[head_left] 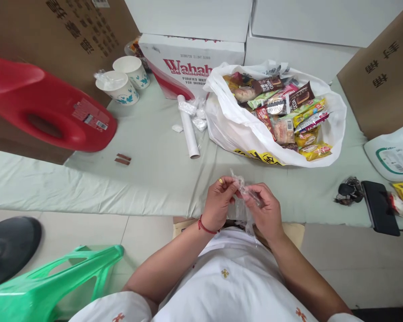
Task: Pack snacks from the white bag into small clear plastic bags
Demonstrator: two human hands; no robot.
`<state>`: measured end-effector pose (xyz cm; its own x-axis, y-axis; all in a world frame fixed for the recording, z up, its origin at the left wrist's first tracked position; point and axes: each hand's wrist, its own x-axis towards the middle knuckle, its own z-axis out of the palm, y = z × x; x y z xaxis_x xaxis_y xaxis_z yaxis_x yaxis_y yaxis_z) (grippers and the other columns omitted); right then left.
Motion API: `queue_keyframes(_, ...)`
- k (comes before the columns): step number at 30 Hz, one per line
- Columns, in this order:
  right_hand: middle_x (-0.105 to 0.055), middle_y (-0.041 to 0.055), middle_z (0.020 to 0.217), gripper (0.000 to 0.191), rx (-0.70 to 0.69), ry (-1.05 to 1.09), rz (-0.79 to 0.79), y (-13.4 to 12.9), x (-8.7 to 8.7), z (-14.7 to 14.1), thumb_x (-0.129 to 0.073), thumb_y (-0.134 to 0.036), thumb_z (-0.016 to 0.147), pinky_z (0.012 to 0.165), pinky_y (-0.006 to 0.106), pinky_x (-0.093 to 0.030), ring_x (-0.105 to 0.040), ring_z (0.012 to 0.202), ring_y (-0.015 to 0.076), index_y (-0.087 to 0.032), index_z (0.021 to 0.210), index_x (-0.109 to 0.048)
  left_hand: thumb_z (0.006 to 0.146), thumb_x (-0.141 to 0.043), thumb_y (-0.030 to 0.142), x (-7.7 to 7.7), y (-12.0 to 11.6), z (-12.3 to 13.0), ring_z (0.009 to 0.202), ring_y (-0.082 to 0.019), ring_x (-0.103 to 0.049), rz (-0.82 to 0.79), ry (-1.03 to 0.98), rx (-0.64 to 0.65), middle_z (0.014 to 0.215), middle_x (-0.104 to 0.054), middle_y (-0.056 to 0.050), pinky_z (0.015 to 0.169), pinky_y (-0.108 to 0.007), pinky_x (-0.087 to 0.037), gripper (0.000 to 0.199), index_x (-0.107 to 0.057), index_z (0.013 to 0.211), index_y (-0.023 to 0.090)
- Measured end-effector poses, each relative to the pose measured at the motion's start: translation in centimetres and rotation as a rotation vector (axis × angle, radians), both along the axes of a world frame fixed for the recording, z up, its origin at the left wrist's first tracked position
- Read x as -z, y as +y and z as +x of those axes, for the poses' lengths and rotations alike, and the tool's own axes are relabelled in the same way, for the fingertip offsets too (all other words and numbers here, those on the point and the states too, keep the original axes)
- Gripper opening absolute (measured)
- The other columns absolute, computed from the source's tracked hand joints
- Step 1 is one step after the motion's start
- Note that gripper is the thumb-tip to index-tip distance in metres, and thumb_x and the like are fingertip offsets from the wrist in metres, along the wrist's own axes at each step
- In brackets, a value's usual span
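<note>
Both hands meet over the front edge of the table, pinching a crumpled clear plastic wrap [242,185] between them. My left hand [220,199], with a ring and a red wrist string, has thumb and finger closed on its upper part. Closed on the other side of the wrap is my right hand [264,206]. A loose end of the plastic hangs down in front of the white shirt. Just beyond the hands stands an open white plastic bag [221,127] full of packaged snacks [284,129]. Left of the bag are a white paper tube [190,134] and small balled plastic pieces [199,123].
At the left are a red jug [47,107], two paper cups [121,96] and two brown strips [122,159]. A phone [380,208], keys [349,191] and a white bottle [394,152] sit at the right. Boxes [195,62] line the back. A green stool [70,277] stands on the floor.
</note>
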<state>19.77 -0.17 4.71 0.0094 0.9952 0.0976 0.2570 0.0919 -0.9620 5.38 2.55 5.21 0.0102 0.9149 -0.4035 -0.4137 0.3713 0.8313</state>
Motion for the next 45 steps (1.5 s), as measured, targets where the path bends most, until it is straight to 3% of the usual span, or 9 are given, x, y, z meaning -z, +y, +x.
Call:
queue_keyframes(8, -0.066, 0.0024, 0.092, 0.031, 0.215, 0.316, -0.127, 0.9, 0.6, 1.8, -0.071, -0.055, 0.094, 0.077, 0.03, -0.051, -0.059, 0.081, 0.0166, -0.023, 0.091, -0.069, 0.069, -0.09, 0.055, 0.6, -0.1, -1.4, 0.06, -0.01, -0.06, 0.011, 0.022, 0.002, 0.077, -0.073, -0.001, 0.053, -0.022, -0.038, 0.047, -0.064, 0.081, 0.018)
queue_keyframes(12, -0.066, 0.0009, 0.088, 0.039, 0.344, 0.496, -0.194, 1.8, 0.1, 2.7, -0.081, -0.059, 0.083, 0.06, 0.025, -0.051, -0.057, 0.071, 0.0132, -0.023, 0.091, -0.068, 0.067, -0.092, 0.057, 0.2, -0.1, -2.5, 0.061, -0.009, -0.061, -0.019, -0.013, 0.105, 0.079, -0.076, -0.004, 0.055, -0.021, -0.038, 0.051, -0.063, 0.082, 0.017)
queue_keyframes(16, -0.056, -0.0055, 0.067, 0.042, 0.473, 0.429, -0.16, 2.0, -0.4, 3.6, -0.081, -0.061, 0.083, 0.04, 0.017, -0.035, -0.044, 0.05, 0.0068, -0.022, 0.089, -0.066, 0.067, -0.094, 0.055, -0.2, -0.2, -3.7, 0.059, -0.007, -0.057, -0.05, -0.066, 0.22, 0.074, -0.072, -0.001, 0.054, -0.02, -0.037, 0.052, -0.06, 0.082, 0.018)
queue_keyframes(24, -0.048, -0.0093, 0.056, 0.044, 0.42, 0.586, -0.297, 2.7, -1.5, 6.2, -0.096, -0.05, 0.066, 0.034, 0.013, -0.025, -0.033, 0.04, 0.0023, -0.02, 0.081, -0.066, 0.071, -0.094, 0.049, -0.1, 1.3, -6.9, 0.056, -0.006, -0.052, -0.035, -0.072, 0.428, 0.07, -0.069, 0.0, 0.053, -0.02, -0.036, 0.047, -0.061, 0.081, 0.017)
queue_keyframes(29, -0.051, -0.0083, 0.058, 0.039, 0.454, 0.563, -0.261, 2.9, -1.2, 6.6, -0.094, -0.048, 0.07, 0.036, 0.014, -0.026, -0.033, 0.043, 0.0026, -0.02, 0.082, -0.069, 0.069, -0.096, 0.046, 0.5, 2.7, -8.4, 0.057, -0.005, -0.052, -0.067, -0.022, 0.347, 0.069, -0.068, 0.001, 0.053, -0.017, -0.037, 0.046, -0.063, 0.081, 0.015)
queue_keyframes(35, -0.068, -0.0005, 0.094, 0.041, 0.53, 0.466, -0.171, 3.8, 0.5, 5.4, -0.087, -0.055, 0.074, 0.066, 0.024, -0.057, -0.064, 0.084, 0.0126, -0.022, 0.087, -0.067, 0.07, -0.096, 0.042, 1.3, 1.9, -7.9, 0.091, -0.014, -0.07, -0.041, -0.117, 0.244, 0.099, -0.074, -0.002, 0.08, -0.026, -0.058, 0.043, -0.064, 0.086, 0.018)
queue_keyframes(37, -0.067, -0.0019, 0.087, 0.041, 0.554, 0.484, -0.234, 4.5, 0.9, 5.0, -0.083, -0.056, 0.077, 0.058, 0.025, -0.054, -0.064, 0.073, 0.0131, -0.023, 0.088, -0.06, 0.073, -0.094, 0.045, 1.3, 1.4, -7.3, 0.095, -0.016, -0.071, -0.007, -0.131, 0.278, 0.102, -0.074, -0.003, 0.086, -0.031, -0.059, 0.043, -0.064, 0.088, 0.018)
queue_keyframes(41, -0.055, -0.0079, 0.06, 0.036, 0.613, 0.28, -0.172, 5.7, 1.1, 5.0, -0.073, -0.054, 0.086, 0.039, 0.022, -0.03, -0.041, 0.043, 0.0081, -0.024, 0.086, -0.054, 0.076, -0.09, 0.054, 0.9, 1.6, -6.9, 0.083, -0.014, -0.07, 0.059, -0.041, 0.363, 0.088, -0.073, -0.003, 0.082, -0.028, -0.059, 0.045, -0.066, 0.085, 0.017)
queue_keyframes(45, -0.052, -0.0079, 0.06, 0.032, 0.562, 0.218, -0.088, 5.4, 0.9, 4.7, -0.068, -0.054, 0.091, 0.039, 0.024, -0.03, -0.04, 0.043, 0.0092, -0.024, 0.088, -0.056, 0.063, -0.095, 0.06, 1.2, 1.9, -7.0, 0.076, -0.013, -0.069, -0.112, 0.045, 0.146, 0.085, -0.072, -0.002, 0.061, -0.021, -0.053, 0.057, -0.062, 0.082, 0.018)
